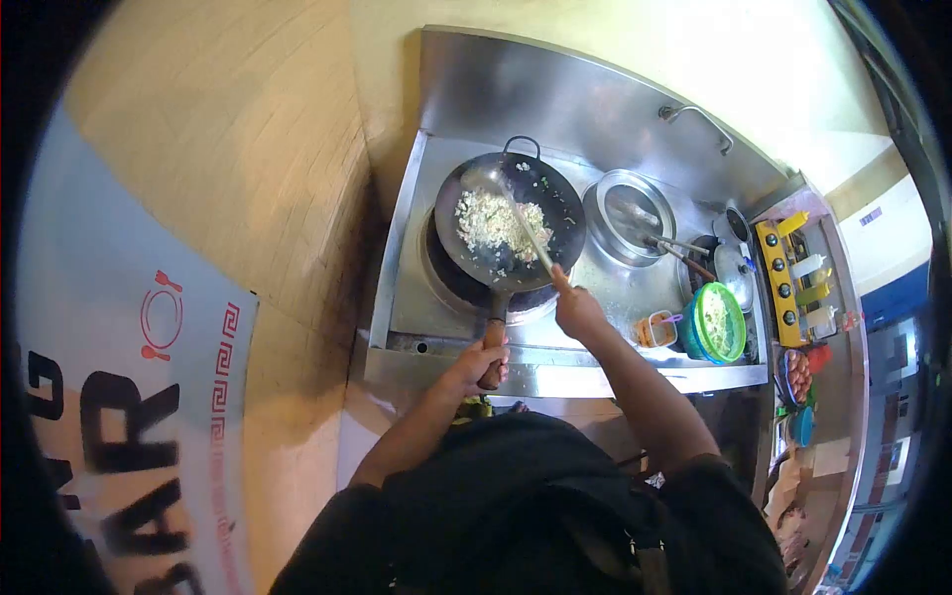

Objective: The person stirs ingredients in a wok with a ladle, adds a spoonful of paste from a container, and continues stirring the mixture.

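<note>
Dark, near-black short-sleeved shirt (516, 496), loose fit, fabric bunched across chest and shoulders. Sleeves end above elbows; forearms bare down to left hand (479, 359) and right hand (576, 309). Wrists bare, fingers bare. Dark strap (650, 555) with small pale buckle runs down shirt, below right hand, near right sleeve hem. Shirt plain, unmarked.

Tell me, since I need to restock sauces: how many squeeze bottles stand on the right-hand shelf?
3 squeeze bottles: one yellow-capped at the back, one white in the middle, one nearest. Others may be hidden.
</note>
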Action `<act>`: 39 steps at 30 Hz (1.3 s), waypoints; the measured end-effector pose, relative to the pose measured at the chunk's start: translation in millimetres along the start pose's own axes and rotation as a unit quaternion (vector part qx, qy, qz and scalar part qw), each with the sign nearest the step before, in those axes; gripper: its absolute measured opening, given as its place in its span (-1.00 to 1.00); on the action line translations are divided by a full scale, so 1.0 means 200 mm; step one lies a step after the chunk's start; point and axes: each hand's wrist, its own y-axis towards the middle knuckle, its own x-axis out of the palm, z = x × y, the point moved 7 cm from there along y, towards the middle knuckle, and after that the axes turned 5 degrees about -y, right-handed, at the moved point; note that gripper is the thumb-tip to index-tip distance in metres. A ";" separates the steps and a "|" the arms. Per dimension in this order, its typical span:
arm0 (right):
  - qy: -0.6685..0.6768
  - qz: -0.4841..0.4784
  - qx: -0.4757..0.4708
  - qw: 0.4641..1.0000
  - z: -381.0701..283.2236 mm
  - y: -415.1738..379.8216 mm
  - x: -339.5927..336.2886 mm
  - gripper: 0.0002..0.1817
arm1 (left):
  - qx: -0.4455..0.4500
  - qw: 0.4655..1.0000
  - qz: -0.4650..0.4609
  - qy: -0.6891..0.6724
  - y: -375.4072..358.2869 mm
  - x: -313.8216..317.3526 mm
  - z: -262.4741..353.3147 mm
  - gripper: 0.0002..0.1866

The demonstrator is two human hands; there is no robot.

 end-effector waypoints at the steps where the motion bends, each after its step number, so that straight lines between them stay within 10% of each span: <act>1: -0.050 -0.078 0.021 0.995 0.02 -0.04 0.06 -0.31 | -0.002 1.000 0.001 -0.005 -0.01 0.01 0.02 -0.67; 8: -0.297 -0.160 -0.031 0.941 0.05 -0.38 -0.30 -0.35 | -0.013 0.999 0.018 0.026 0.00 -0.01 0.00 -0.67; 12: -0.142 -0.044 0.011 0.989 -0.06 -0.16 -0.18 -0.40 | -0.027 1.000 0.008 0.008 0.00 0.01 0.01 -0.73; 16: -0.162 -0.144 -0.032 0.976 -0.31 -0.49 -0.30 -0.39 | -0.079 0.993 0.062 0.065 -0.29 0.37 0.07 -0.87; 20: -0.201 -0.226 -0.023 0.953 0.15 -0.37 -0.30 -0.38 | -0.055 0.998 -0.038 -0.022 -0.31 0.58 -0.06 -0.90; 24: 0.021 -0.026 -0.142 0.989 0.08 -0.38 -0.62 -0.40 | -0.008 1.000 -0.029 0.007 -0.30 0.55 0.07 -0.89; 26: 0.123 -0.275 0.139 0.943 0.04 -0.50 -0.70 -0.40 | -0.022 0.996 0.000 -0.084 -0.13 0.42 -0.02 -0.89; 28: 0.120 -0.307 0.139 0.934 0.07 -0.58 -0.65 -0.38 | -0.023 0.998 0.019 -0.063 -0.11 0.38 -0.05 -0.86; 30: -0.204 -0.088 -0.197 0.955 -0.10 -0.61 -0.68 -0.35 | -0.027 0.996 -0.001 -0.082 -0.07 0.34 -0.07 -0.84; 31: -0.057 -0.274 0.000 0.960 -0.04 -0.64 -0.62 -0.36 | -0.031 0.995 -0.022 -0.097 -0.05 0.32 -0.08 -0.82; 35: -0.399 -0.117 -0.080 0.906 0.21 -0.53 -0.38 -0.32 | -0.013 0.998 0.003 -0.064 -0.04 0.26 -0.07 -0.82; 39: -0.276 -0.106 0.004 0.955 0.29 -0.29 -0.23 -0.26 | -0.017 0.999 -0.010 -0.035 -0.02 0.19 -0.05 -0.82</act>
